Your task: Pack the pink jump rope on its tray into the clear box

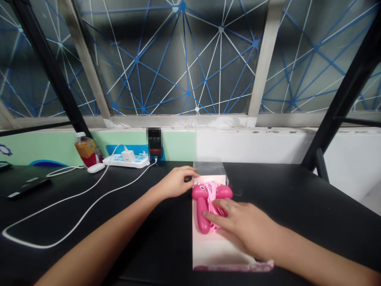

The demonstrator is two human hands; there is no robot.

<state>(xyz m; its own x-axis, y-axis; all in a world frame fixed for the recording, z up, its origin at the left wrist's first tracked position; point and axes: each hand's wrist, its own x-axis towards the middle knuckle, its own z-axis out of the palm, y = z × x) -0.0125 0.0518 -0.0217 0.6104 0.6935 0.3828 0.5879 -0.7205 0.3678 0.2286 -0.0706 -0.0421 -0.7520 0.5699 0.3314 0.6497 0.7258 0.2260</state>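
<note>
In the head view, the person's two bare forearms reach in from the bottom corners across a black tabletop [297, 198]. The left hand [175, 182] lies at the upper left of the work, half open with its fingers loosely together and slightly curled. Its fingertips are at the edge of a clear plastic sleeve [208, 170], just beside the pink bundle, but I cannot tell whether they have hold of the sleeve. The right hand [244, 226] is open with its fingers slightly spread, resting palm down on a glossy pink skipping rope [204, 216], and it does not visibly grip anything. The skipping rope lies coiled in a tangle of thin pink cord, its bulbous plastic handles on either side. It sits on a white rectangular card [211, 248] with a pink printed strip along its near edge, and the far end of the card runs into the clear plastic sleeve.

Further back and to the left stand a white power strip [126, 161] with a white charger block [128, 155] plugged in and a long white cable [59, 214] looping across the table. Near them are a white computer mouse [95, 168], a plastic bottle with an orange-red label [86, 150], and a flat black device [28, 187]. A pixelated dark rectangle [154, 143] stands behind the power strip.
</note>
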